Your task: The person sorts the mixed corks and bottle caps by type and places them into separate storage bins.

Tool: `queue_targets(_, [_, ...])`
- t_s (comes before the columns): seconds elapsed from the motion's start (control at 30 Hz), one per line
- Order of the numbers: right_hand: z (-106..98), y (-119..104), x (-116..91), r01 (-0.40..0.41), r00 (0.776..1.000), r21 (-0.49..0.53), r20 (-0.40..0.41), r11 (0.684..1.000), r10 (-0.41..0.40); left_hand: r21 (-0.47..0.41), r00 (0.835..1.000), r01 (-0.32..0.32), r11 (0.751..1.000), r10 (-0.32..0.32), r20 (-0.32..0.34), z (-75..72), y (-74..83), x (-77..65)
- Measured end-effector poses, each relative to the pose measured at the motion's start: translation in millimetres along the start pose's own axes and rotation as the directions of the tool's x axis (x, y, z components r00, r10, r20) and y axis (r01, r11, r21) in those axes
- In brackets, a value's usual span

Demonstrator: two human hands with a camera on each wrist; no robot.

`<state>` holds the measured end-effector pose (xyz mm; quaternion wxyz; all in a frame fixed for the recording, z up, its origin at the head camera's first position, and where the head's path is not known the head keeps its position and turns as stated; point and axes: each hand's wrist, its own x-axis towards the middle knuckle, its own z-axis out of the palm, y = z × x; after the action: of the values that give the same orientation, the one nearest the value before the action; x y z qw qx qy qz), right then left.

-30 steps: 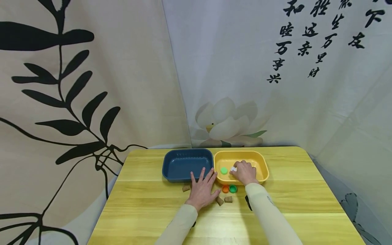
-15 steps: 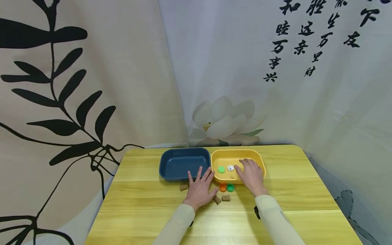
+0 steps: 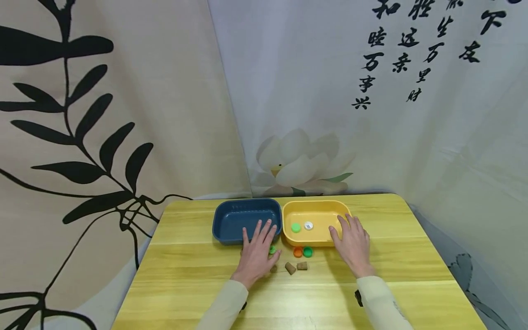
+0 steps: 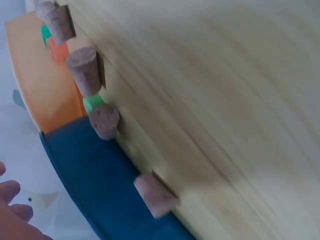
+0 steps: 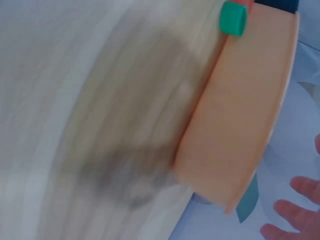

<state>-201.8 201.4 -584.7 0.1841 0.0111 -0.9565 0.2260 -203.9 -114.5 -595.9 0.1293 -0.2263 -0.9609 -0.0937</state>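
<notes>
My left hand [image 3: 256,256] has its fingers spread over the front rim of the blue tray [image 3: 237,222]; it holds nothing. A light green cap [image 3: 272,250] shows between its fingers and thumb. My right hand [image 3: 354,247], fingers apart and holding nothing, is at the right end of the yellow tray [image 3: 326,211]; whether it touches the rim I cannot tell. Inside that tray lie another light green cap [image 3: 295,228] and a white cap [image 3: 308,225]. An orange cap [image 3: 298,251] and a dark green cap [image 3: 307,251] stand before it.
Several tapered corks lie in front of the trays, among them one tilted cork [image 3: 290,268] and one beside it [image 3: 302,266]. In the left wrist view a cork [image 4: 156,195] lies by the blue tray. A printed curtain [image 3: 185,114] hangs behind the wooden table [image 3: 321,302].
My right hand has let go of the white cap in the yellow tray and moved right to its end. My left hand has shifted left, exposing a light green cap.
</notes>
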Motion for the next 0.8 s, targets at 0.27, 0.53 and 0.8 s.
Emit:
queue_targets(0.27, [1.2,21.3,-4.2,-0.069,0.997,-0.053,0.039,0.996,0.071,-0.049,0.989,-0.052,0.997,0.044,-0.143,-8.2,-11.0,-20.2])
queue_targets(0.53, [6.4,33.8,-8.0,-0.147,0.983,-0.048,0.103,0.988,0.151,-0.021,0.981,-0.132,0.991,0.127,-0.145,-4.7,-4.6,-36.3])
queue_targets(0.8, [10.5,34.7,-10.0,-0.168,0.973,-0.040,0.154,0.985,0.172,-0.025,0.997,-0.049,0.998,0.050,0.051,7.2,10.2,-41.8])
